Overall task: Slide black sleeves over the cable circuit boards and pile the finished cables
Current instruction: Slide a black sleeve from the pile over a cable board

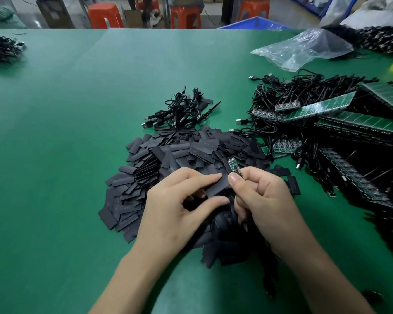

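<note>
Head camera shows your left hand (182,205) pinching a flat black sleeve (216,185) between thumb and forefinger. Your right hand (266,200) pinches the wired end of a small green circuit board (232,165). The board sticks up past your fingertips, just beside the sleeve's right end, not yet inside. Underneath lies the heap of loose black sleeves (168,155); beyond it, a small pile of coiled black cables (186,112) sits on the green mat (66,132).
</note>
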### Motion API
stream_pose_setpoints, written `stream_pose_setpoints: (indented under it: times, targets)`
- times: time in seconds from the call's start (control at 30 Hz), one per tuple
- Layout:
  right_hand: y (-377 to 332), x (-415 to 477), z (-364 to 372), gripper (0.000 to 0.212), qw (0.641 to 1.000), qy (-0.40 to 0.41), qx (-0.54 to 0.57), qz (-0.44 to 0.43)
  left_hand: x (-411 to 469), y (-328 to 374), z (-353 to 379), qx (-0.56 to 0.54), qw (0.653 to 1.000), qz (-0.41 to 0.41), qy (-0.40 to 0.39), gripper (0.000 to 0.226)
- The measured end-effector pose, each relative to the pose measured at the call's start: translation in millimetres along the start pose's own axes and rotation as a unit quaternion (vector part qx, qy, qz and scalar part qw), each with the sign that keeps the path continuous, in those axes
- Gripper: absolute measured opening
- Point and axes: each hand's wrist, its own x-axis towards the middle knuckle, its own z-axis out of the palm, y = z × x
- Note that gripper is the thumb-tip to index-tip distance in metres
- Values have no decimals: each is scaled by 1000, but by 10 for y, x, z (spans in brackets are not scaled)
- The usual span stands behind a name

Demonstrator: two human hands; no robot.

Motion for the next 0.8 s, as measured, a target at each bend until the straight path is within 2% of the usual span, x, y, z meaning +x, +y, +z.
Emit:
stream_pose_setpoints:
  times: [0.1, 0.27, 0.43, 0.57, 0.8]
  targets:
    - [-2, -9, 22, 32, 1000, -7, 8, 8, 4, -25, 3, -6, 1000, -7, 25, 27]
    - [-21, 22, -34, 36, 996, -15, 84, 34, 41, -114, -46, -80, 993, -73, 44, 22]
    - [-53, 7, -105, 36, 996, -68, -59, 4, 48, -142, -56, -84, 993, -73, 37, 19]
    - [-95, -17, -126, 37, 981, -62, -180, -30, 51, -142, -47, -81, 994, -64, 35, 18]
    - [-63, -20, -131, 32, 970, -52, -230, -58, 44, -155, -51, -78, 994, -68, 40, 17]
